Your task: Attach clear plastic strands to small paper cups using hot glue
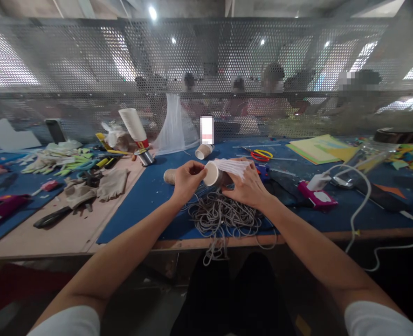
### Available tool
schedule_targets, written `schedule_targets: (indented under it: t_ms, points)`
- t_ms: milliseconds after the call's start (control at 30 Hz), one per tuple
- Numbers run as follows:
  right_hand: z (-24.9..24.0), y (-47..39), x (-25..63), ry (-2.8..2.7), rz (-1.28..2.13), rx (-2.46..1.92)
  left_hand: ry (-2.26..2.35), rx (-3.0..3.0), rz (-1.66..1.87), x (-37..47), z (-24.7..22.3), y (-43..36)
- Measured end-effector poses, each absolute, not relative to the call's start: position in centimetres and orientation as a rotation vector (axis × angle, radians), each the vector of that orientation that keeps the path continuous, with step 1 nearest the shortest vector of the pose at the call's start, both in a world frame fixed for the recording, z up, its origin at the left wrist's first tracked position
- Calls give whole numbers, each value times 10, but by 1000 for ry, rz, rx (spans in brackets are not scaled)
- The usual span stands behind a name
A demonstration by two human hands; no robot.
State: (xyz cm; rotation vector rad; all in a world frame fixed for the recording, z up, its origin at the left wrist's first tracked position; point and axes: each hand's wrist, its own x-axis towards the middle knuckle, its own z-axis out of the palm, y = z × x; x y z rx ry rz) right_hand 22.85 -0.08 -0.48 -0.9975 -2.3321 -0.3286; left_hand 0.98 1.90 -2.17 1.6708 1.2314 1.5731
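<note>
At the far left of the frame, gloves (66, 161) and scraps are lying spread over the bench (52, 233), pushed aside so that the middle stays free for work. Further right, in the upper-left-centre, a stack of paper cups (134, 125) is leaning on a small metal stand, tilted, within arm's reach as a supply. Two single cups are lying on their sides on the blue mat (140, 205): one (169, 176) just beside the left hand, another (203, 150) a little behind it.

At centre frame the left hand (185, 179) is pinching the rim of a paper cup (213, 173), its grip closed on the edge, steadying the cup with its mouth facing the camera. The right hand (250, 186) is cupping the cup's body, its grip clenched around it and pressing white cord (232, 167) against the side, so the windings are lying in tidy parallel rows. The cup is being held just above a loose heap of grey cord (223, 217), which is spilling over the bench edge.

Right of centre, scissors (260, 155) with red and yellow handles are lying behind the hands, then a pink glue gun (316, 195) with its white cable (362, 205) trailing off the bench, and coloured paper sheets (321, 148) at the upper right.
</note>
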Motion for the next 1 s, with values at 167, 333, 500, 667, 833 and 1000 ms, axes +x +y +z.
schedule_targets:
  t_ms: [167, 333, 500, 667, 833, 1000]
  points:
    - [-9, 3, 230, -2273, -394, -1068, 1096, 1620, 1566, 13, -19, 16]
    - [-13, 6, 232, -2189, -467, -1081, 1006, 1582, 1564, 15, -19, 15]
    - [-13, 6, 231, -2249, -463, -1041, 1071, 1551, 1564, 13, -25, 20]
    - [-15, 10, 233, -2205, -417, -1036, 995, 1512, 1544, 15, -22, 17]
    - [-12, 9, 232, -2190, -429, -1004, 949, 1429, 1459, 20, -20, 13]
    - [-8, 5, 230, -2147, -468, -979, 908, 1320, 1496, 22, -19, 12]
